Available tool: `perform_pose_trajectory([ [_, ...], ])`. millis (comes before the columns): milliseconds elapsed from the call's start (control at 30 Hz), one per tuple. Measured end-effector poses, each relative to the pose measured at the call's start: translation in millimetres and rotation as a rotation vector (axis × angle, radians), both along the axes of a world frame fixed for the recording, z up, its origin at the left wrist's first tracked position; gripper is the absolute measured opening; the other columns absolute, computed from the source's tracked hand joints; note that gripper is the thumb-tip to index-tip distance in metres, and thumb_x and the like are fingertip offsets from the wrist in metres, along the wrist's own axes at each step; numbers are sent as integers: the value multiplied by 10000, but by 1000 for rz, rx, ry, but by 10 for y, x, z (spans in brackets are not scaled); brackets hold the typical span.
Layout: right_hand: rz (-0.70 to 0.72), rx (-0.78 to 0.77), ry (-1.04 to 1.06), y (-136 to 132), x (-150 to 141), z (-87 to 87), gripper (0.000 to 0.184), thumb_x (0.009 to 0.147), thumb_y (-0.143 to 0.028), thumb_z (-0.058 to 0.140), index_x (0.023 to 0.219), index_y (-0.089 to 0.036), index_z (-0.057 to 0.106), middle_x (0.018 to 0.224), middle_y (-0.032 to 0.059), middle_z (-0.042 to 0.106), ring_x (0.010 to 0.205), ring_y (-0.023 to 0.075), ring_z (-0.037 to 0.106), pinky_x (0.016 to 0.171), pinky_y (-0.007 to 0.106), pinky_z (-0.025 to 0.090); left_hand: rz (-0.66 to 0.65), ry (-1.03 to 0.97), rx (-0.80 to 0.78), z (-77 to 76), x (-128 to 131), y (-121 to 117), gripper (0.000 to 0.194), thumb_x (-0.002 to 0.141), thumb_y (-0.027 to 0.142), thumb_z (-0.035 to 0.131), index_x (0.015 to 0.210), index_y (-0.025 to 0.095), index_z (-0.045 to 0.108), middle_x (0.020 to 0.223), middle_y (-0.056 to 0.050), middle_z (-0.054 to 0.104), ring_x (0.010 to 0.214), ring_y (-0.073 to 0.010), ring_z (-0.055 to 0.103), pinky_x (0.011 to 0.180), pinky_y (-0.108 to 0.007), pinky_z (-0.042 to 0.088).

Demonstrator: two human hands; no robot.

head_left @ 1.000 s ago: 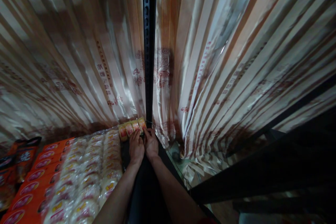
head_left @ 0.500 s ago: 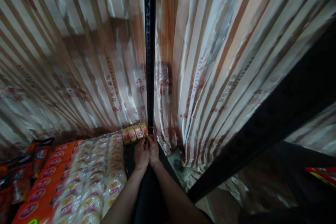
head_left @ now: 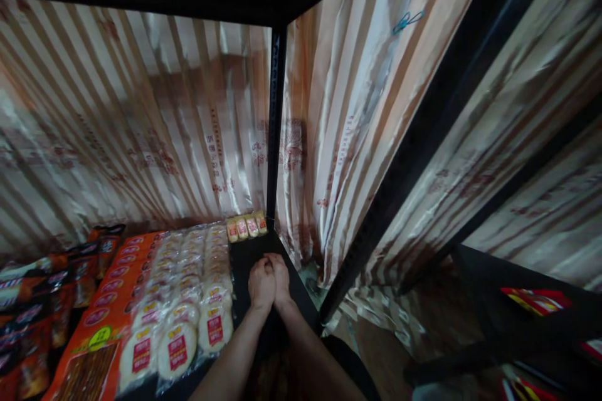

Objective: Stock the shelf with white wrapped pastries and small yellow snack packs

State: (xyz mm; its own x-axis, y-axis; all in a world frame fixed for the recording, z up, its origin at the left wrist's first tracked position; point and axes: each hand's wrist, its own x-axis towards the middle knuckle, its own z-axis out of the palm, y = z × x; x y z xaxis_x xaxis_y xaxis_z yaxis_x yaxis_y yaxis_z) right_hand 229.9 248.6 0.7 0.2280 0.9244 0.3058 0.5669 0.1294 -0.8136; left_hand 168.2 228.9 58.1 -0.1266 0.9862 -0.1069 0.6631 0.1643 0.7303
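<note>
My left hand and my right hand are pressed side by side above the black shelf. Their fingers curl inward, and whatever they may hold is hidden. Just beyond them, in the back corner, stands a short row of small yellow packets with red and pink labels, apart from my fingers. To the left of my hands lie rows of round white cakes in clear wrappers with red labels.
Left of the cakes are orange snack packs and dark-and-orange bags. A black post rises at the back corner, and a slanted post stands to the right. Printed curtains hang behind. Red-and-yellow packets lie on a lower right surface.
My hands have drawn back toward me from the small yellow packets, staying together. The view has shifted, showing more of the round cakes and the right side.
</note>
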Motion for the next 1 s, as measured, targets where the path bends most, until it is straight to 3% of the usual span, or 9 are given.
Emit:
perform_pose_trajectory([
  [500, 29, 21, 70, -860, -3, -224, 285, 717, -174, 425, 896, -149, 644, 925, 95, 614, 906, 198, 579, 858, 311, 468, -5, -9, 189, -313, -57, -864, 281, 816, 156, 374, 952, 125, 618, 975, -100, 635, 949, -184, 557, 883, -294, 407],
  [800, 81, 95, 183, -1501, -45, -575, 278, 765, -188, 397, 954, -200, 600, 961, 48, 599, 928, 170, 560, 880, 319, 456, -98, 41, 489, -619, -192, -1557, 265, 814, 142, 348, 946, 147, 577, 904, -100, 598, 861, -204, 519, 815, -349, 437],
  [900, 146, 142, 130, -1724, -50, -719, 263, 791, -186, 401, 960, -205, 601, 951, 37, 616, 921, 158, 563, 860, 301, 461, -152, 45, 491, -769, -260, -1757, 261, 814, 137, 335, 936, 147, 566, 896, -96, 589, 844, -194, 527, 800, -342, 448],
  [1000, 165, 116, 25, -1874, -76, -885, 259, 778, -153, 402, 907, -206, 620, 901, 36, 639, 869, 159, 576, 832, 303, 469, -195, 96, 392, -948, -328, -1888, 293, 795, 139, 340, 975, 128, 571, 942, -116, 600, 888, -210, 547, 830, -363, 450],
])
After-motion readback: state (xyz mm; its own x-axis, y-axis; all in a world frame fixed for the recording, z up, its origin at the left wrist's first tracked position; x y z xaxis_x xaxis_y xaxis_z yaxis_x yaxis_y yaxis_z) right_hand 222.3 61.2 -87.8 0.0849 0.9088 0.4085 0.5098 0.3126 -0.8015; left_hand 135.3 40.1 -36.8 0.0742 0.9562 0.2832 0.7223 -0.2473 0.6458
